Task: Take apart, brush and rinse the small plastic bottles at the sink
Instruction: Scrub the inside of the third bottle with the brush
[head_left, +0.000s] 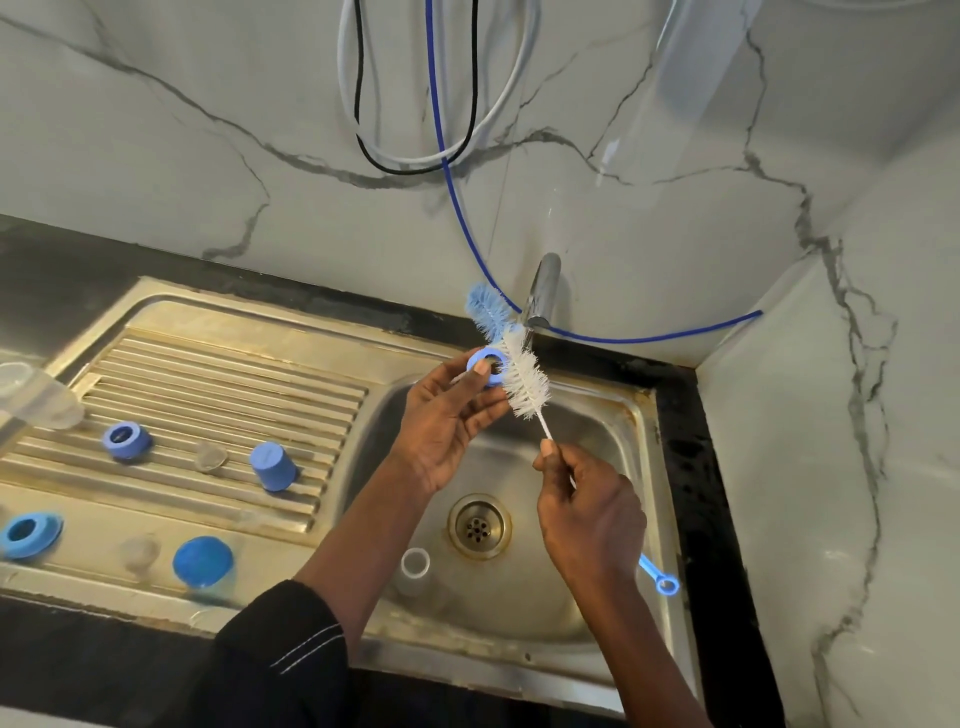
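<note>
Over the sink basin (618, 582), my left hand (447, 421) pinches a blue screw ring (485, 364) between thumb and fingers. My right hand (587, 514) grips the thin handle of a bottle brush (524, 379). Its white and blue bristles lie against the ring, just below the tap (543, 291). The brush's blue loop end (662, 579) sticks out behind my right hand. A clear small bottle (415, 569) lies in the basin near the drain (478, 525).
On the ridged drainboard (223, 374) sit a blue ring (126, 440), a blue cap (272, 465), two clear teats (210, 457) (137, 553), a larger blue ring (28, 535), a blue dome lid (202, 564) and a clear bottle (36, 400) at far left. Hoses hang on the wall.
</note>
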